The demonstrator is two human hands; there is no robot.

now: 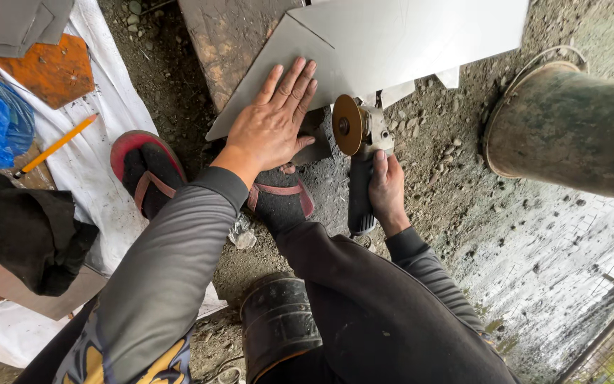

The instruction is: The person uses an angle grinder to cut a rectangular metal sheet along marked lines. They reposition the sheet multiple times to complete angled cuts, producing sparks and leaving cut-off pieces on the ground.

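Soft, even daylight fills the scene, with faint shadows only. The pale tile (406,35) is bright, nearly washed out (no hard glare). Focus is sharp; the bucket (570,128) bulges with wide-angle edge distortion.

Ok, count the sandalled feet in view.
2. One black-socked foot in a red-strapped sandal lies on the white sheet, left of the left hand. The other foot sits under that hand's wrist, partly hidden.

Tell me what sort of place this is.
Probably an outdoor building site: bare gravelly ground, a dirty bucket, and a grey tile pinned by the left hand while the right hand grips an angle grinder.
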